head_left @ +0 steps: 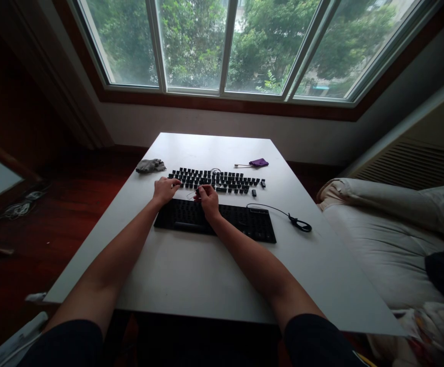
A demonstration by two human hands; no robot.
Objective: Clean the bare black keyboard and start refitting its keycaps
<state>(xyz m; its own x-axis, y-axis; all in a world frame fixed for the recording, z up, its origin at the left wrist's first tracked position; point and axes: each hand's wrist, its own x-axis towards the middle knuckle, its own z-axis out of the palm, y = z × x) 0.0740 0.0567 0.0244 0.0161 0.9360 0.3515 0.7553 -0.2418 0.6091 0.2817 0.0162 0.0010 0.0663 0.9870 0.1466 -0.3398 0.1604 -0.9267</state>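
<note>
Dark navy-black short cloth sleeves (321, 342) with smooth, curved hems give way to bare, tapering forearms (125, 260), a bare left hand (164, 190) and a bare right hand (209, 200); a thin yellow marking (362, 359) shows on the dark cloth at the right

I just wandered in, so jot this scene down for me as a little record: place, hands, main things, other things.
Place: white table before a window
Left hand: fingers at the left end of the keycap rows; grip unclear
Right hand: fingers drawn together by the keyboard's far edge; anything held is too small to identify
Keyboard: black, lying flat, partly hidden by the right arm
Keycaps: black, loose, in rows beyond the keyboard
Cable: black, bundled, right of the keyboard
Cloths: gray at left, purple at right
</note>
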